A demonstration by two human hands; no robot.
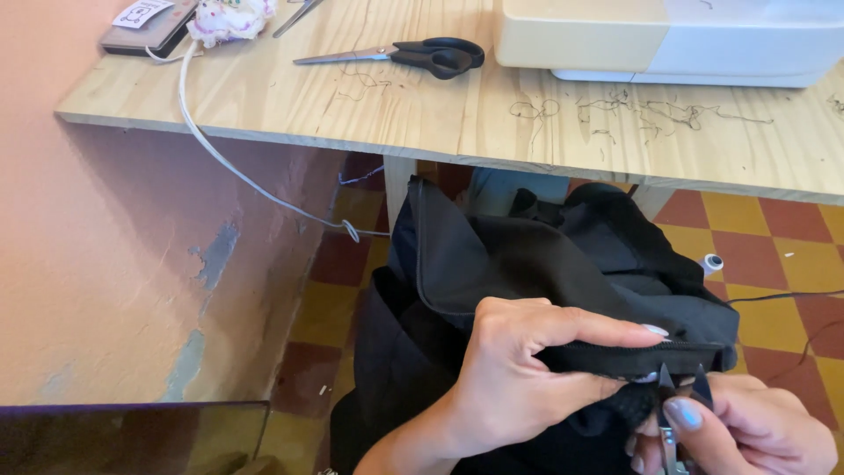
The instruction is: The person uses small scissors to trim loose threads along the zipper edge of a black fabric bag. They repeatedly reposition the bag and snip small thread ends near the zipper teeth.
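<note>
- While the black garment hangs below the counter edge over the tiled floor, it appears soft, limp and light; its folded seam edge offers the firmest hold.
- Left hand: fingers pressed together, pinching the zipper seam between thumb and forefinger.
- Right hand: closed around small thread snips, whose pointed blades stand slightly apart, tips just under the seam.
- On the counter: black-handled scissors, loose thread scraps, a cream sewing machine, a floral pincushion.
- A white cable droops along the pink wall.
</note>
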